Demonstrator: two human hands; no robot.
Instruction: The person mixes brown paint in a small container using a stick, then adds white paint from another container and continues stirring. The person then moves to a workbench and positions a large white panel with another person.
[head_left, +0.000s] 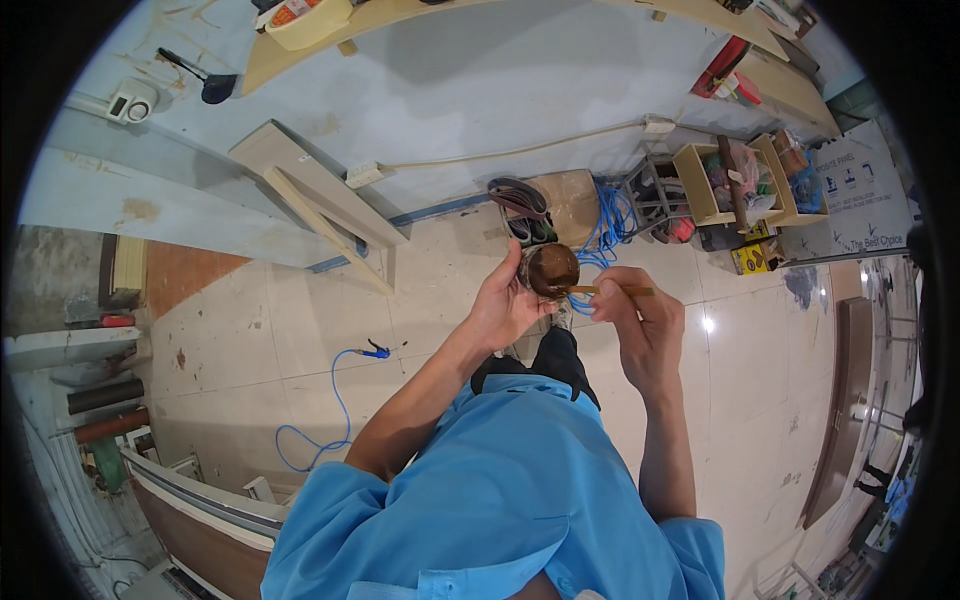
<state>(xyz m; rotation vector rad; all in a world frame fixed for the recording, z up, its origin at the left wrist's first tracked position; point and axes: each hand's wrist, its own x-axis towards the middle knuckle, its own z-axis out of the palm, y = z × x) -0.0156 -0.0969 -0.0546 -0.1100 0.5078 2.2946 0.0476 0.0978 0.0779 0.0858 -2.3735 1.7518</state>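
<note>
In my left hand (pixel 500 305) is a small round cup or tin (pixel 554 268), its inside dark brown and glossy. My thumb and fingers wrap round its left side. My right hand (pixel 640 325) is closed on a thin yellowish-brown stick (pixel 632 291), held nearly level. The left end of this stick reaches the lower rim of the cup; whether it ends in bristles I cannot make out. Both hands are in front of my body, above the tiled floor.
Sanding belts (pixel 520 200) and a coiled blue hose (pixel 612 222) lie on the floor by the wall. Boards (pixel 310 185) lean at the left, above a blue air gun (pixel 374 350) with its hose. Wooden boxes (pixel 705 180) of bags stand at the right. A wooden shelf (pixel 420 18) runs along the wall.
</note>
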